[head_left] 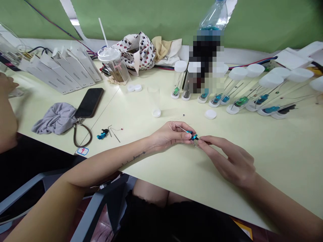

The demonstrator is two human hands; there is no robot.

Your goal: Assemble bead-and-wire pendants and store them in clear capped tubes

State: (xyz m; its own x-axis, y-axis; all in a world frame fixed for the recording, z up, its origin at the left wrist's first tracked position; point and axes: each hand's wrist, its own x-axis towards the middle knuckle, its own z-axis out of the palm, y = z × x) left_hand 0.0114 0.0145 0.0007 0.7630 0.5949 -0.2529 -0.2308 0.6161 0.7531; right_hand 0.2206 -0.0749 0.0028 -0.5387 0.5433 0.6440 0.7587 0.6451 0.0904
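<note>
My left hand (168, 136) is closed around a small shiny blue metal part (193, 136) with a black end, low over the table. A thin metal rod sticks out of that hand toward the upper left, and a small wire end hangs below the part. The thumb and forefinger of my right hand (227, 159) pinch at the part's black end. Just beyond my hands is a clear tube (153, 102) standing on a white base. A loose white cap (210, 114) lies right of it. Left of my forearm, another blue-and-black part (102, 134) lies beside thin bent metal pieces (114, 133).
Several capped clear tubes (242, 87) with blue, green or black parts stand at the right. At the back are a drink cup (116, 67), a patterned bag (138, 53) and white boxes (65, 70). A phone (89, 102) and grey scrunchie (57, 117) lie left. Another person's arm (7, 114) is at the left edge.
</note>
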